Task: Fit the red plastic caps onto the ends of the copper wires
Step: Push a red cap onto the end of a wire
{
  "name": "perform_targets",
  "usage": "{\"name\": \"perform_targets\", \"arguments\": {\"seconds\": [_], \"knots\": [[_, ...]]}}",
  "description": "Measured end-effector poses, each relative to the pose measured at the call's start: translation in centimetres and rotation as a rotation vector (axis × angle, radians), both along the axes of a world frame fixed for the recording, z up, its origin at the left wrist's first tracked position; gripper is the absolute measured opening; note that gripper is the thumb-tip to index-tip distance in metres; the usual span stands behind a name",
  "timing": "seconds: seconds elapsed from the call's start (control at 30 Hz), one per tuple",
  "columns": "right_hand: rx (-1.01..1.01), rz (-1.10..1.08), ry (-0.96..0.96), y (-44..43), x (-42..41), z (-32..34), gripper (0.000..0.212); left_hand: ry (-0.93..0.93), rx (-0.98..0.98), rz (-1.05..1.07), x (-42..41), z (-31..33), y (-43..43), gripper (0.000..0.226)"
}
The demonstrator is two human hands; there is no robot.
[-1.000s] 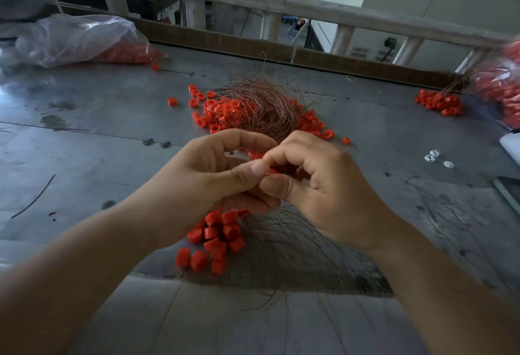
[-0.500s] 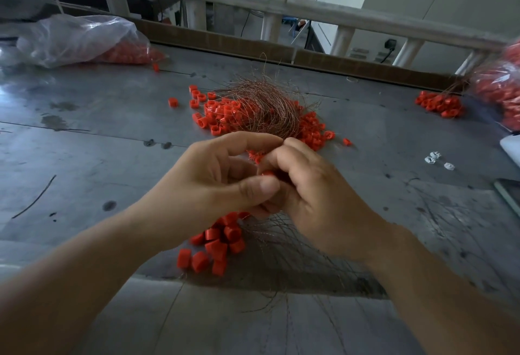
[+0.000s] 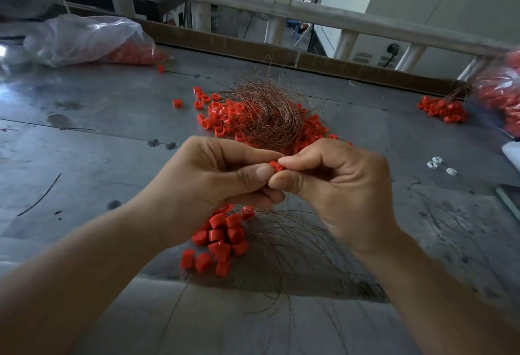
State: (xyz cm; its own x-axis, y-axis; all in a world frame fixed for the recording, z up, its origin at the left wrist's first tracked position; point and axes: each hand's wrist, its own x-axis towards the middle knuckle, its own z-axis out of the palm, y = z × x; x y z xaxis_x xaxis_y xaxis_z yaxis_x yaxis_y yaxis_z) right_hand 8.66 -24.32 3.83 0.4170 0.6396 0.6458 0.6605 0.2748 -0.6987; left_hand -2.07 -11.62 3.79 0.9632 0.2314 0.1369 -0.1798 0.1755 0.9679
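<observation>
Grey, scuffed desk (image 3: 84,143) carries the work. At frame centre we find one red cap (image 3: 276,165) pinched between the fingertips of the left hand (image 3: 213,183) and right hand (image 3: 337,185), both curled tight upon it; the wire end itself we cannot make out. Just below the hands lie capped wires (image 3: 222,239); above them, tangled copper wires (image 3: 267,112) over loose caps (image 3: 222,118). A bag of caps (image 3: 84,39) sits upper left. We judge the fit needs the cap's opening square to the wire, pushed straight, without bending the strand.

Left hand (image 3: 213,183) and right hand (image 3: 337,185) meet, curled fingers (image 3: 305,157) pinching one red cap (image 3: 277,166).
</observation>
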Motion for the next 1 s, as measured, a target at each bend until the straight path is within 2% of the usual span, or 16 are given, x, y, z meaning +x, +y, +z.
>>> {"name": "perform_targets", "arguments": {"seconds": [0.1, 0.3, 0.37, 0.57, 0.63, 0.7, 0.8, 0.87, 1.0], "knots": [[0.027, -0.044, -0.106, 0.0, 0.0, -0.1, 0.022, 0.001, 0.011, 0.016, 0.0, 0.0, -0.1, 0.025], [0.047, -0.139, -0.356, -0.1, 0.0, 0.0, 0.019, -0.015, 0.052, 0.033, 0.0, 0.0, 0.0, 0.022], [0.039, -0.129, -0.326, -0.1, 0.1, 0.0, 0.02, -0.011, 0.047, 0.023, 0.0, -0.1, 0.1, 0.02], [-0.069, 0.024, -0.011, -0.1, 0.3, 0.4, 0.024, -0.008, 0.005, -0.065, 0.0, -0.1, 0.4, 0.024], [-0.168, 0.036, -0.1, -0.2, 0.5, 0.8, 0.03, -0.011, -0.01, -0.098, 0.0, -0.2, 0.6, 0.031], [-0.261, 0.081, -0.223, -0.3, 0.5, 1.0, 0.027, 0.006, -0.01, -0.104, 0.0, -0.4, 0.7, 0.037], [-0.286, 0.077, -0.278, -0.2, 0.5, 1.0, 0.022, 0.005, -0.009, -0.113, 0.0, -0.3, 0.7, 0.044], [-0.287, 0.043, -0.311, -0.3, 0.4, 0.8, 0.018, -0.017, 0.079, -0.1, -0.2, -0.2, 0.3, 0.057], [-0.373, 0.014, -0.426, -0.2, -0.1, 0.1, 0.012, -0.011, 0.541, 0.028, -0.1, -0.6, -0.4, 0.065]]}}
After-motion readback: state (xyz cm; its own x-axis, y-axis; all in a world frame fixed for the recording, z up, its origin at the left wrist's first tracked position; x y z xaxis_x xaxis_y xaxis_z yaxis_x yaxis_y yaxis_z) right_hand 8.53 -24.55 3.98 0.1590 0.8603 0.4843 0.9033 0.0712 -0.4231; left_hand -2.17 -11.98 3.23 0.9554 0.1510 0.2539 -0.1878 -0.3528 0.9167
